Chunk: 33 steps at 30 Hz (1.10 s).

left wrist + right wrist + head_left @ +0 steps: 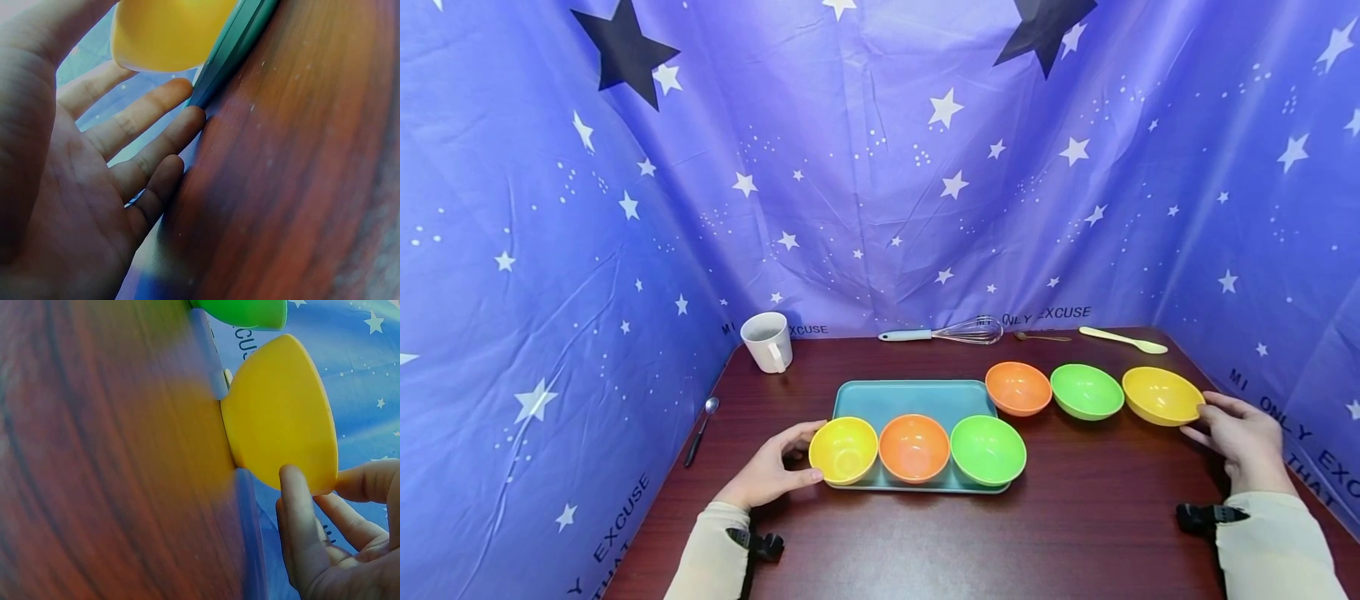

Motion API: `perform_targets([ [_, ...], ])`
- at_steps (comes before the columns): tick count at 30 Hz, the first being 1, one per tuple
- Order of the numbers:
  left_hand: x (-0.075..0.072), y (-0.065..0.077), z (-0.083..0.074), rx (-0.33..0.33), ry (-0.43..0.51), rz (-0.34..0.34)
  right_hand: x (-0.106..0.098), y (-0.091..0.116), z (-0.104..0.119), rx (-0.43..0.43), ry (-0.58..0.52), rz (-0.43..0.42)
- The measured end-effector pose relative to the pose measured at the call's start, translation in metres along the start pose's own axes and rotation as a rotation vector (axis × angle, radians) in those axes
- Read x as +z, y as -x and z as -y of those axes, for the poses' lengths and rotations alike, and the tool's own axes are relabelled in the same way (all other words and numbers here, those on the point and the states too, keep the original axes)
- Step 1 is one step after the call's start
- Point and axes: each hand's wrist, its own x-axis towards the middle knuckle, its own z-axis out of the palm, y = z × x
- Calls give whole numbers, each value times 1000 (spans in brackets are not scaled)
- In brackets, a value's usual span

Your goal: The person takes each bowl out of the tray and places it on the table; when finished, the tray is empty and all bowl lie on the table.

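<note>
Beside the yellow bowl (843, 451) at the left end of the near row, my left hand (777, 468) has its thumb and forefinger spread at the bowl's side. Its other fingers (147, 119) extend loosely by the tray edge in the left wrist view. This bowl, an orange bowl (914, 448) and a green bowl (988, 450) stand in a row on a teal tray (917, 396). At the far right, my right hand (1247, 437) pinches the rim side of another yellow bowl (281, 419), which stands upright on the table.
Another orange bowl (1018, 389) and green bowl (1087, 392) stand left of the right-hand yellow bowl. Along the back lie a whisk (947, 332), a small thin spoon (1041, 337) and a cream spatula (1123, 340). A white mug (766, 342) and a dark-handled spoon (702, 432) are on the left.
</note>
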Motion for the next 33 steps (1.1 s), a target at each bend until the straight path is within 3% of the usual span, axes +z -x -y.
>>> perform_targets([
  [4, 0, 0, -1, -4, 2, 3, 0, -1, 1, -20, 18, -29],
  [10, 0, 0, 0, 4, 1, 3, 1, 0, 9, -38, 223, -148],
  [15, 0, 0, 0, 19, 6, -2, 4, 3, 14, -110, 178, -193],
  [21, 1, 0, 0, 51, 11, -5, 15, 13, 21, -251, 176, -149],
  [27, 1, 1, 0, 40, 18, -6, 35, 30, 30, -434, 114, -62],
  [33, 1, 1, 0, 26, 9, -10, 60, 49, 34, -667, 272, 83],
])
